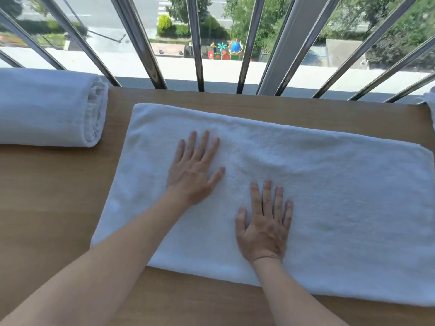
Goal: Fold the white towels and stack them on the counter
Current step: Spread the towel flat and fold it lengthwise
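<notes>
A white towel (pixel 341 184) lies flat on the wooden counter (pixel 47 208) as a long folded rectangle. My left hand (pixel 195 170) presses on it left of the middle, palm down with straight, spread fingers. My right hand (pixel 266 222) lies flat on the towel nearer its front edge, fingers straight too. Neither hand holds anything. A folded white towel (pixel 47 107) sits on the counter at the back left, its layered edge facing right.
A window with slanting metal bars (pixel 195 43) runs along the back edge of the counter. At the far right edge, a bit of another white towel (pixel 429 102) shows. Bare wood lies in front of the towel and to its left.
</notes>
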The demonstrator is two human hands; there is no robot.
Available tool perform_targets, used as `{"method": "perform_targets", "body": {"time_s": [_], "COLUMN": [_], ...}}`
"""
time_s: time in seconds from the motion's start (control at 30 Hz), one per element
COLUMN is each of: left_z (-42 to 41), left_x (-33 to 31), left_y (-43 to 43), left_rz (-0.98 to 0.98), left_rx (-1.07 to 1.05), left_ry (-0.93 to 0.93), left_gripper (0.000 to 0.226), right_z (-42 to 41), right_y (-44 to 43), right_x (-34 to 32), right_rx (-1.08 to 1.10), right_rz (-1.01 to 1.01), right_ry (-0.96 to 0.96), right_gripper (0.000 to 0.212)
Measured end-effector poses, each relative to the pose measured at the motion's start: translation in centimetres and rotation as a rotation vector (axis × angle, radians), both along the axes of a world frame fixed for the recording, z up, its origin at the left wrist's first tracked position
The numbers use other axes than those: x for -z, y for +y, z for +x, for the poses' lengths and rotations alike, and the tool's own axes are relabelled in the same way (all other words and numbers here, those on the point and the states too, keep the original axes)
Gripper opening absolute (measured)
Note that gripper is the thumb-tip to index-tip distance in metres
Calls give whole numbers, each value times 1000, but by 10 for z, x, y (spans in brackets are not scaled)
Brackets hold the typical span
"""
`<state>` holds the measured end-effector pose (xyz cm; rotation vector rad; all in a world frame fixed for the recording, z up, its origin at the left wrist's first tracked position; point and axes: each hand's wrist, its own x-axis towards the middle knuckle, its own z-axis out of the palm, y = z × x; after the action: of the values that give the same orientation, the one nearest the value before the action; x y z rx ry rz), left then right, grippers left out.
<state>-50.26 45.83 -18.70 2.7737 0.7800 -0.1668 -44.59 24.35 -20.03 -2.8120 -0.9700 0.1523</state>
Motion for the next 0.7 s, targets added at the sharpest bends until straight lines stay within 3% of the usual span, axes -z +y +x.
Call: {"method": "perform_targets", "body": {"time_s": [0.1,0.33,0.47,0.7], "left_z": [-16,-37,-27,-69], "left_x": [4,3,4,4], "left_y": [-12,88,79,-55], "left_rz": [26,58,55,-7], "left_rx": [83,-265,-333,-10], "left_ry": [1,59,85,-28], "left_gripper": [70,71,71,74], "right_z": [-1,-2,-1,-1], "right_y": [0,1,2,3], "right_x": [1,1,-1,-2], "right_rx": [1,6,18,20], "right_rz": [4,12,53,28], "right_ry": [-8,-20,-43,-31], "right_gripper": [69,67,67,67]}}
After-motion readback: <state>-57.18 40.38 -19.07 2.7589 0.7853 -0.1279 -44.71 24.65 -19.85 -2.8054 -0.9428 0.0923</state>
